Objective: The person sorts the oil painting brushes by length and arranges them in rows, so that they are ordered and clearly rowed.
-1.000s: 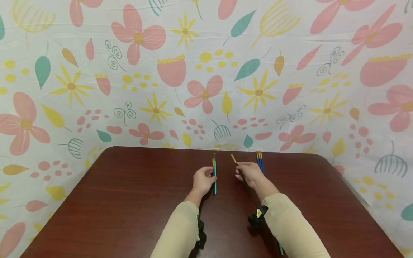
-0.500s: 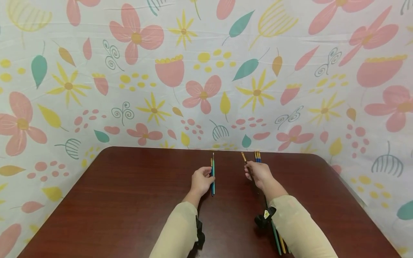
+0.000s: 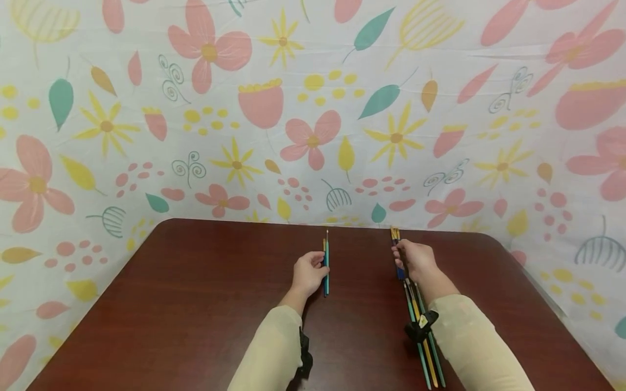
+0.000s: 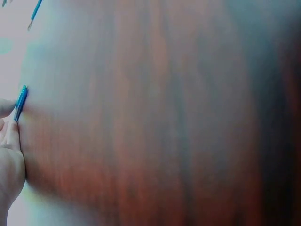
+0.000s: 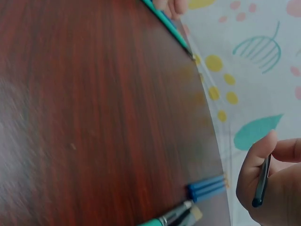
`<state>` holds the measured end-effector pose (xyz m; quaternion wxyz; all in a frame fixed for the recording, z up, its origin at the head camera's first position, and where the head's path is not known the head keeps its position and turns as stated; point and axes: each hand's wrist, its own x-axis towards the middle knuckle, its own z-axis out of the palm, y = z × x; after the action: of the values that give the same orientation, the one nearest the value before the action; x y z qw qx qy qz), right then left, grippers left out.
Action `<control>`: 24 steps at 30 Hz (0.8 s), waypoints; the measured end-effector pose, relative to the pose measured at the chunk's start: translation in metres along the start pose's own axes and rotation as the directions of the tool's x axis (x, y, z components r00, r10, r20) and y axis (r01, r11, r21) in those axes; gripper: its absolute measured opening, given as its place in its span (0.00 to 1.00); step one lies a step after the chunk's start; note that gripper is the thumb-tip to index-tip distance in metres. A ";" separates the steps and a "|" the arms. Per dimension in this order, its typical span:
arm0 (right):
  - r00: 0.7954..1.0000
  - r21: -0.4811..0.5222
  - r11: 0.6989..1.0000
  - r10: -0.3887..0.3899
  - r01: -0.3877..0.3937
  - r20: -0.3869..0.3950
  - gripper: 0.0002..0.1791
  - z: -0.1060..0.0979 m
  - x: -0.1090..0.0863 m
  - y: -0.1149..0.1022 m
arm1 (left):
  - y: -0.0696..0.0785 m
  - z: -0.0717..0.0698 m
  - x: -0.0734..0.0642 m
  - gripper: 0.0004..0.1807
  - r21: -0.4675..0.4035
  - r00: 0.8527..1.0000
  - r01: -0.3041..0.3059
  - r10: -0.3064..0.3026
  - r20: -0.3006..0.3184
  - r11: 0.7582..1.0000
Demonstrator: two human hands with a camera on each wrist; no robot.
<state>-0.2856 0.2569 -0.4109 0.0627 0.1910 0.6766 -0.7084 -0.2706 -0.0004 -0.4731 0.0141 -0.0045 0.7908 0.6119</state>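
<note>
My left hand [image 3: 309, 273] pinches two slim paintbrushes, a teal one [image 3: 327, 277] and a blue one beside it, near the middle of the table's far half. In the left wrist view, blue handle ends [image 4: 21, 101] show between thumb and fingers. To the right, my right hand [image 3: 419, 262] holds a dark-handled paintbrush [image 5: 262, 186] over a group of blue paintbrushes [image 3: 400, 272] lying near the table's far edge. In the head view the held brush overlaps that group. Most of its length is hidden by the fingers.
Longer paintbrushes with green and yellow handles [image 3: 428, 353] lie beside my right forearm, bristles toward the blue ones. Dark cameras sit on the left wrist [image 3: 304, 353] and right wrist [image 3: 421, 327]. Behind the brown table [image 3: 195, 304] hangs a flower-patterned cloth [image 3: 303, 195].
My right hand has carried the dark-handled paintbrush rightward to the blue group. The green and yellow brushes, largely hidden by the arm before, now show. My left hand stays put with its brushes.
</note>
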 end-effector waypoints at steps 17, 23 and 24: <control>0.989 -0.067 0.998 -0.022 0.012 -0.145 0.31 -0.026 0.029 -0.009 | -0.002 -0.003 0.002 0.20 -0.015 1.000 0.010 -0.010 0.000 1.000; 0.977 -0.116 0.993 -0.054 0.030 -0.206 0.27 -0.027 0.049 -0.007 | -0.004 0.000 0.004 0.20 -0.021 1.000 0.016 -0.016 0.000 1.000; 0.975 -0.140 0.990 -0.063 0.033 -0.212 0.27 -0.028 0.053 -0.006 | -0.004 0.000 0.005 0.20 -0.022 1.000 0.015 -0.015 0.003 1.000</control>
<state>-0.3309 0.2934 -0.4242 -0.0154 0.2456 0.7304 -0.6371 -0.2753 -0.0012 -0.4774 0.0198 -0.0099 0.7838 0.6206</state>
